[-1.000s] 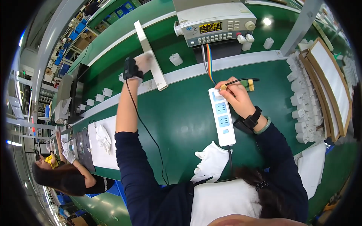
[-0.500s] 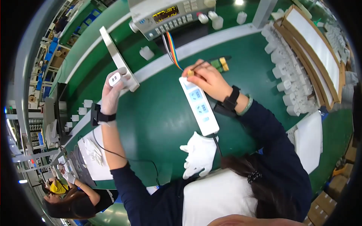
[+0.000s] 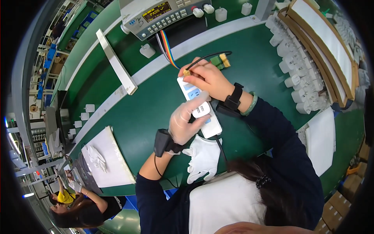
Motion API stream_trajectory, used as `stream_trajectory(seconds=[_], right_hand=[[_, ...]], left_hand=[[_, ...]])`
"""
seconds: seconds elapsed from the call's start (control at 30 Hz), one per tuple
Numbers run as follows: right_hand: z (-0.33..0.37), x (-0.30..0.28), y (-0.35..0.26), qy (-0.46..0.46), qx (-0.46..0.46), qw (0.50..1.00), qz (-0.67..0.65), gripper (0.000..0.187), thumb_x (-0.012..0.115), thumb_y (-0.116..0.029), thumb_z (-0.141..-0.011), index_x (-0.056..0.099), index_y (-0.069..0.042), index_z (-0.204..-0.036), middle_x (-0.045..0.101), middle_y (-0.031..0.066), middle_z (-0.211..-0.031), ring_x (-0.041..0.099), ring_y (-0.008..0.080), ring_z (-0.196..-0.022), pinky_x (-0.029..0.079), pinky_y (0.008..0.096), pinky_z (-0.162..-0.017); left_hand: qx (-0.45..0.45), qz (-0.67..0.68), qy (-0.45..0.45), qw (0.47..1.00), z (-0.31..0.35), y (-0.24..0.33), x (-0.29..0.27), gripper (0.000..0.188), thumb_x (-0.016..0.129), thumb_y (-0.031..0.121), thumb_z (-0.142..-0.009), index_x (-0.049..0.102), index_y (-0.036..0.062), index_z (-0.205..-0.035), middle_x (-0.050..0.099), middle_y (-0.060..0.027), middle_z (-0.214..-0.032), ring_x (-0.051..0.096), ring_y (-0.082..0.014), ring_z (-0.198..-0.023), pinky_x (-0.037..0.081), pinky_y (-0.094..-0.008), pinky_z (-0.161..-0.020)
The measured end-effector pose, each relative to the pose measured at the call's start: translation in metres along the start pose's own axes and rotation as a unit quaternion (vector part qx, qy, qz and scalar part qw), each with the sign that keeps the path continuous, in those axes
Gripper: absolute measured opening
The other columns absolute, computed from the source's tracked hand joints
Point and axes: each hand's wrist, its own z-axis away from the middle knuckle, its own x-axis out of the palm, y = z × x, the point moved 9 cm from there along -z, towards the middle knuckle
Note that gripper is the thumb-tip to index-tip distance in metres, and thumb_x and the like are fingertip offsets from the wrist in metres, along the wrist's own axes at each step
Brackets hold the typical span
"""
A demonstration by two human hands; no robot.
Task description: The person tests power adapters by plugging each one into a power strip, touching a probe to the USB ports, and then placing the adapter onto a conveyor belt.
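Observation:
My left hand (image 3: 182, 124), in a thin whitish glove, grips a small white USB charger (image 3: 201, 110) with two ports facing up. It is over the lower half of a white power strip (image 3: 211, 128) with blue socket faces. My right hand (image 3: 213, 81), bare, is closed at the strip's far end around a small yellow connector (image 3: 186, 73) on a black cable. The fingers hide whether that connector touches the strip. A green block with yellow ends (image 3: 219, 61) lies just beyond my right hand. Rainbow ribbon wires (image 3: 166, 46) run from the tester toward the strip's far end.
A grey bench tester (image 3: 156, 17) with a lit screen stands at the back. Several white chargers (image 3: 294, 82) line the right side beside cardboard trays (image 3: 323, 46). A white glove (image 3: 203, 158) lies near me, and a white board (image 3: 107, 163) lies left. Another person (image 3: 83, 206) sits at far left.
My left hand has brought the charger from the left across to above the power strip. The tester's screen now reads differently. My right hand still grips the yellow connector.

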Motion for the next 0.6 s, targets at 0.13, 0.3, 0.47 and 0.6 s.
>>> stream_trajectory(seconds=[0.13,0.3,0.47,0.6], right_hand=[[-0.001,0.002,-0.001,0.0,-0.007,1.0,0.016,0.023,0.066,-0.024,-0.089,0.071,-0.005,-0.103,0.062,0.009,-0.098,0.06,0.023,-0.092,0.049,0.0319,-0.079],[-0.001,0.002,-0.007,0.0,-0.014,1.0,0.014,0.023,0.067,-0.023,-0.089,0.071,-0.004,-0.102,0.063,0.0098,-0.099,0.06,0.0239,-0.091,0.05,0.0325,-0.078],[0.0,0.0,-0.002,0.009,-0.024,0.998,0.064,0.023,0.067,-0.021,-0.089,0.07,-0.002,-0.101,0.064,0.0105,-0.098,0.061,0.0245,-0.088,0.05,0.0324,-0.076],[-0.001,-0.008,-0.033,0.06,-0.106,0.987,0.103,0.018,0.065,-0.016,-0.089,0.069,0.0,-0.096,0.066,0.0103,-0.095,0.061,0.0238,-0.082,0.049,0.0313,-0.072]], left_hand=[[0.04,-0.087,-0.016,0.995,0.004,-0.002,0.008,0.06,0.074,-0.004,-0.075,0.049,0.0023,-0.129,0.067,-0.0081,-0.113,0.064,-0.0197,-0.102,0.049,-0.0362,-0.089],[0.167,-0.097,0.005,0.981,-0.007,0.007,-0.009,0.064,0.078,0.012,-0.074,0.05,0.0063,-0.132,0.063,-0.016,-0.118,0.064,-0.0291,-0.097,0.049,-0.0395,-0.085],[0.047,0.055,0.08,0.994,-0.027,-0.014,-0.051,0.061,0.072,0.011,-0.079,0.048,0.0059,-0.135,0.062,-0.0164,-0.119,0.064,-0.0258,-0.099,0.048,-0.037,-0.085],[0.029,-0.041,0.069,0.996,-0.054,-0.027,-0.05,0.056,0.069,0.009,-0.081,0.051,0.0042,-0.133,0.066,-0.0127,-0.113,0.065,-0.0211,-0.097,0.049,-0.0326,-0.083]])
